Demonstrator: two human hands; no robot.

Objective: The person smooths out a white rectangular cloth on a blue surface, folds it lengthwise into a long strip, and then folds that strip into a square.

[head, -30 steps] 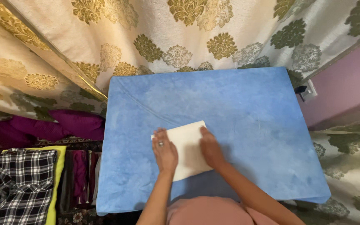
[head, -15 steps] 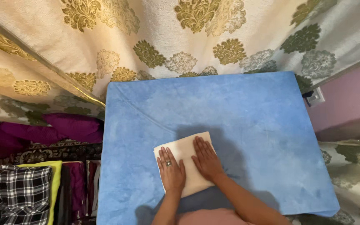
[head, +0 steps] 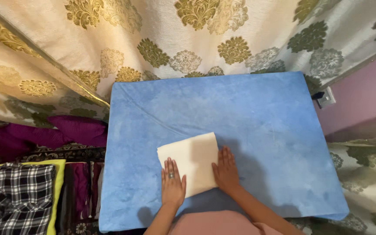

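Two flat, open hands press a folded cream cloth rectangle near the blue-covered surface's front edge: left hand fingers on its near-left corner, right hand fingers along its right edge.

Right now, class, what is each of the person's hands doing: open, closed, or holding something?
Left hand: open, flat on the folded cream cloth, grasping nothing.
Right hand: open, palm down at the cloth's right edge, grasping nothing.

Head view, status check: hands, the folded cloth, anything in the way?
Left hand flat on folded cream cloth, near edge. Right hand flat at its right edge. Cloth lies on blue cover. Nothing else on it.
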